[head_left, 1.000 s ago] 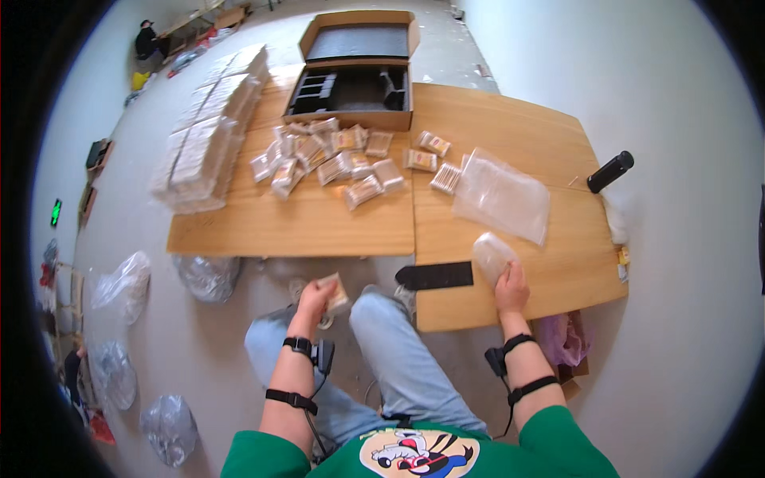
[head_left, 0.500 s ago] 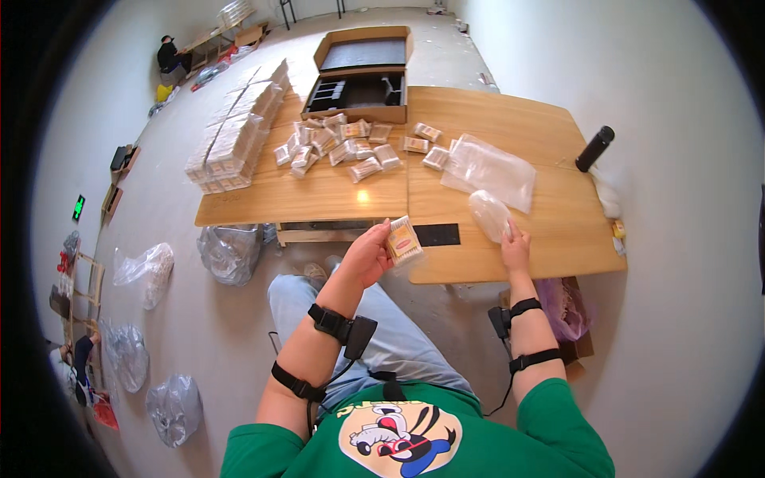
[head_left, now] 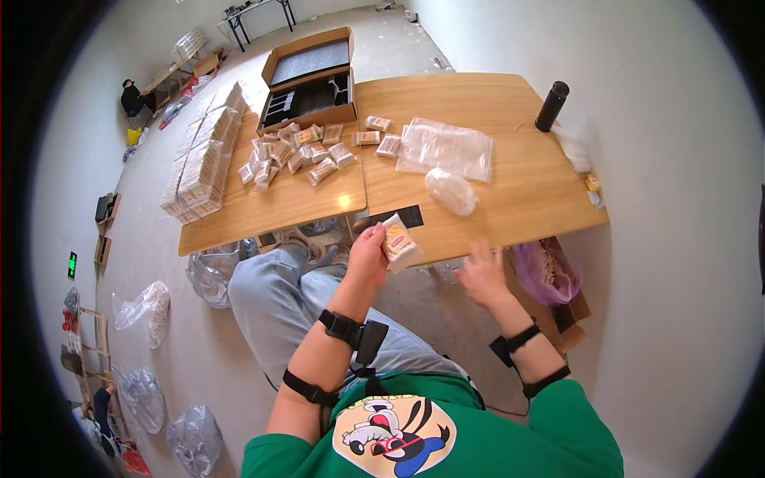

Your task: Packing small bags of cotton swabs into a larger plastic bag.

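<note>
Head view, looking down past a green shirt: the left hand (head_left: 368,256) is raised in front of the near edge of the desk (head_left: 510,199), fingers closed around a small wrapped packet (head_left: 398,241) with a yellow and red label, which stands up out of the grip with its lower end pointing toward the right. The right hand (head_left: 480,273) hangs empty just below the desk edge, fingers spread and slack, close to the packet but apart from it.

Beyond the packet a flat black strip (head_left: 402,217) lies at the desk's near edge. Farther in lies a rounded clear bag (head_left: 451,191) that looks filled, and behind it a flat, limp clear plastic bag (head_left: 446,148). To the left, a loose heap of similar small packets (head_left: 295,153) spreads over the desk, with stacked packs (head_left: 203,155) along the far left edge and an open cardboard box (head_left: 312,80) at the back. A dark cylinder (head_left: 551,105) stands at the right. Under the desk on the right a purple bag (head_left: 550,275) sits open.

Handling judgement: the packet looks light and crinkly, so a gentle pinch near its middle should be enough; squeezing harder could crush whatever is inside. With the free hand so near, supporting the loose lower end would keep the wrapper from twisting in the grip.
</note>
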`<state>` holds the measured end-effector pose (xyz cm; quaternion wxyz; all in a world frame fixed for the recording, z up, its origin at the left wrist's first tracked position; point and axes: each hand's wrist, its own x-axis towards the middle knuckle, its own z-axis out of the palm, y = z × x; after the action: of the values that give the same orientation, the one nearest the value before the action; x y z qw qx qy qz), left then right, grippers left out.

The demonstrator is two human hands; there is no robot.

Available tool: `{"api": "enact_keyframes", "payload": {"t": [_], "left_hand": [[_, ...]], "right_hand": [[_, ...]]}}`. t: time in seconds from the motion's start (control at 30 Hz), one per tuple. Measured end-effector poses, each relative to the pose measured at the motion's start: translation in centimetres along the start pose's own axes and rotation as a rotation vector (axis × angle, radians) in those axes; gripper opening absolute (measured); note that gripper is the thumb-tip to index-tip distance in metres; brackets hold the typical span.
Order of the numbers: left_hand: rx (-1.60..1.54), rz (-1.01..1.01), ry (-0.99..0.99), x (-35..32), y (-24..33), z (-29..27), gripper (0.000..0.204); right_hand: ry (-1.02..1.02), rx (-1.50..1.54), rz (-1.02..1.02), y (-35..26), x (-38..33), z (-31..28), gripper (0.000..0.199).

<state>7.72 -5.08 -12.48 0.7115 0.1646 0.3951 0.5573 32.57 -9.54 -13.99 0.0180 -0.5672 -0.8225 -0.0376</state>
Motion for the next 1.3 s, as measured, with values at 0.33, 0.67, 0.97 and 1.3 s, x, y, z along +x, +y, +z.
{"api": "enact_keyframes", "payload": {"t": [0.33, 0.67, 0.97, 1.3], "left_hand": [[0.680, -0.003, -0.141, -2.1, -3.0, 5.1, 0.040], [0.823, -0.086, -0.415, 0.8, -2.8, 3.8, 0.073], [0.913, -0.141, -0.436, 4.7, -2.5, 2.4, 0.070], [1.405, 0.560, -0.321, 14.3, -1.2, 3.3, 0.061]], "right_hand": [[0.005, 1.788, 0.308, -4.2, 4.3, -0.8, 0.030], [-0.006, 1.461, 0.383, 0.6, 5.2, 1.2, 0.017], [-0.212, 1.520, 0.290, 0.6, 8.1, 1.6, 0.020], [0.612, 1.792, 0.996, 11.2, 10.6, 5.9, 0.028]]}}
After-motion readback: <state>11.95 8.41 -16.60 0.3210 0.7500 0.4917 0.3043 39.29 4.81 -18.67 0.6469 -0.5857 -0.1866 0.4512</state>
